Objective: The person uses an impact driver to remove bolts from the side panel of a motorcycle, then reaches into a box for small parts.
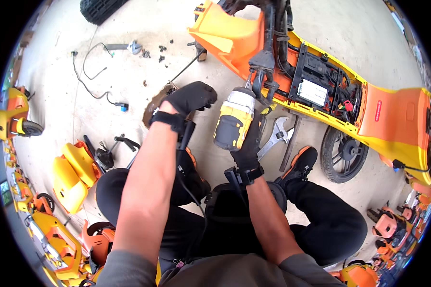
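Observation:
My right hand (248,149), in a black glove, grips a yellow and white cordless impact driver (233,119). The driver's bit points away from me, at the dark front fork (262,62) of an orange and yellow electric scooter (392,112); whether it touches a fastener cannot be made out. My left hand (191,98), also gloved in black, is closed just left of the driver, its fingers curled; anything inside them is hidden. Beneath that hand lies a brown, dish-like thing (152,106), partly covered. An adjustable wrench (276,137) rests on the floor right of the driver.
A metal bar (290,146) lies beside the wrench. A black cable (99,93), a hammer-like tool (124,47) and several small dark parts (162,53) are on the floor at far left. Yellow body panels (73,174) sit nearer left. The scooter's wheel (345,154) stands at right.

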